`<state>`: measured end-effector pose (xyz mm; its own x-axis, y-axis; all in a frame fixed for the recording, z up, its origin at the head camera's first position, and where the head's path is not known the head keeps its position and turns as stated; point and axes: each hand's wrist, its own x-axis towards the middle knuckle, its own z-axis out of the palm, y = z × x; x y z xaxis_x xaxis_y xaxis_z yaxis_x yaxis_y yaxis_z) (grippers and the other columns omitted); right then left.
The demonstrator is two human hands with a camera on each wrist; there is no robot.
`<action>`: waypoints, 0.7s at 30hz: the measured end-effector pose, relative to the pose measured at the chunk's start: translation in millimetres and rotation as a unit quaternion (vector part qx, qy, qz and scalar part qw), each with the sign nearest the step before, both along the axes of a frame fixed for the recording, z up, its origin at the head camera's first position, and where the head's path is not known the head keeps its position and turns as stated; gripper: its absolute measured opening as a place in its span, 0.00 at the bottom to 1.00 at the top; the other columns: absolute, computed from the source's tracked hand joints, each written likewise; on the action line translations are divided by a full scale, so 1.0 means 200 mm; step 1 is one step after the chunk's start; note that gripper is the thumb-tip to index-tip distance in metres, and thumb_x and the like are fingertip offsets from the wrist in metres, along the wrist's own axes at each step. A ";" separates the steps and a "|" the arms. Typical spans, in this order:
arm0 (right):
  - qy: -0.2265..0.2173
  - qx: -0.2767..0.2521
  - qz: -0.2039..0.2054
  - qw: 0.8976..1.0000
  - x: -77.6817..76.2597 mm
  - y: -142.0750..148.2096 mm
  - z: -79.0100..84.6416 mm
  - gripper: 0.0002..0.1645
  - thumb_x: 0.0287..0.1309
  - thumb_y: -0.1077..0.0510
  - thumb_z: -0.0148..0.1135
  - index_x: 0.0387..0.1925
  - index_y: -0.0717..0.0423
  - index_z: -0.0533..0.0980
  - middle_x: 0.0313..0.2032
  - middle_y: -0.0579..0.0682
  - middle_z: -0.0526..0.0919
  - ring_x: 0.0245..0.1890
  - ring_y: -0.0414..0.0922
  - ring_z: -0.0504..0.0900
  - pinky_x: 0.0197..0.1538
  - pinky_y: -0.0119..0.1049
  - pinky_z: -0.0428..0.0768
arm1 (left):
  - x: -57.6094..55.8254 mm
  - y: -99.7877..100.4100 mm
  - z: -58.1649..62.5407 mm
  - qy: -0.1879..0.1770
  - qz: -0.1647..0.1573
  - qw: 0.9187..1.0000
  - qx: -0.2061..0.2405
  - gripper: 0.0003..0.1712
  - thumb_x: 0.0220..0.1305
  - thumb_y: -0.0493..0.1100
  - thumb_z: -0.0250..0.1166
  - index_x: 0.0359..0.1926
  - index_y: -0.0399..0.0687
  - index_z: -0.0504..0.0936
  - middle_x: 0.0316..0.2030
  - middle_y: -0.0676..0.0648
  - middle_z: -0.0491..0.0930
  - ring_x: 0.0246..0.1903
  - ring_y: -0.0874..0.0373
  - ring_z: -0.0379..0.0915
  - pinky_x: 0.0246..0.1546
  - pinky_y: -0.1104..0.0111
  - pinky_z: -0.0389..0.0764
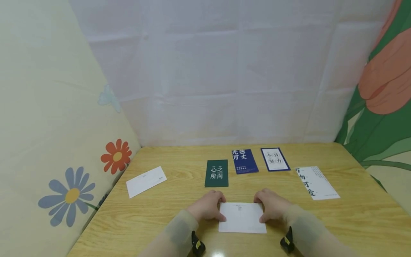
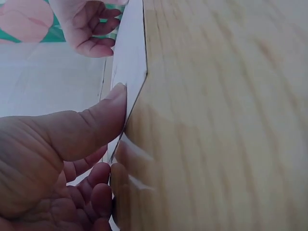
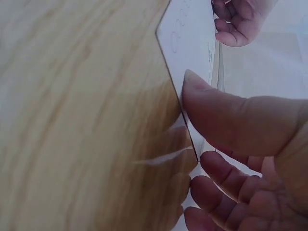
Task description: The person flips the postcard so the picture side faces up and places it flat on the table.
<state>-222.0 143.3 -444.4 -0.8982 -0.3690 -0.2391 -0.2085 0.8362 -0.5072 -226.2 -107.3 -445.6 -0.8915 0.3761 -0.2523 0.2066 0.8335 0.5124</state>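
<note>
A white postcard (image 1: 242, 218) lies on the wooden table in front of me, faint small print near its far edge. My left hand (image 1: 208, 206) holds its left side, the thumb (image 2: 115, 103) on the card's edge and the curled fingers by the far corner. On the opposite side my right hand (image 1: 273, 205) holds it the same way, its thumb (image 3: 207, 103) lying over the right edge. Faint pencil-like marks show on the postcard (image 3: 187, 33) in the right wrist view.
Beyond the hands lie a green card (image 1: 216, 180), a blue card (image 1: 245, 166) and a blue-bordered white card (image 1: 275, 165). A white card with dark lettering (image 1: 322, 182) is at right, a plain white one (image 1: 146, 182) at left. Fabric walls (image 1: 224, 107) enclose the table (image 1: 179, 200).
</note>
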 end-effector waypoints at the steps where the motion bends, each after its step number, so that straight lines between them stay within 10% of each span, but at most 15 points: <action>1: 0.000 0.000 0.002 1.000 0.00 0.00 0.00 0.30 0.32 0.60 0.81 0.42 0.50 0.76 0.44 0.49 0.74 0.48 0.50 0.74 0.58 0.53 0.70 | 0.00 0.00 0.00 -0.003 0.001 1.000 0.000 0.26 0.44 0.47 0.79 0.45 0.50 0.78 0.43 0.50 0.72 0.42 0.55 0.69 0.52 0.55 0.73; 21: -0.041 -0.025 -0.029 0.998 -0.01 0.00 0.00 0.29 0.33 0.62 0.81 0.40 0.50 0.75 0.43 0.50 0.72 0.45 0.49 0.72 0.57 0.52 0.70 | 0.02 -0.01 -0.01 0.002 -0.001 1.000 0.010 0.29 0.44 0.46 0.79 0.47 0.49 0.76 0.48 0.49 0.72 0.46 0.54 0.68 0.55 0.55 0.71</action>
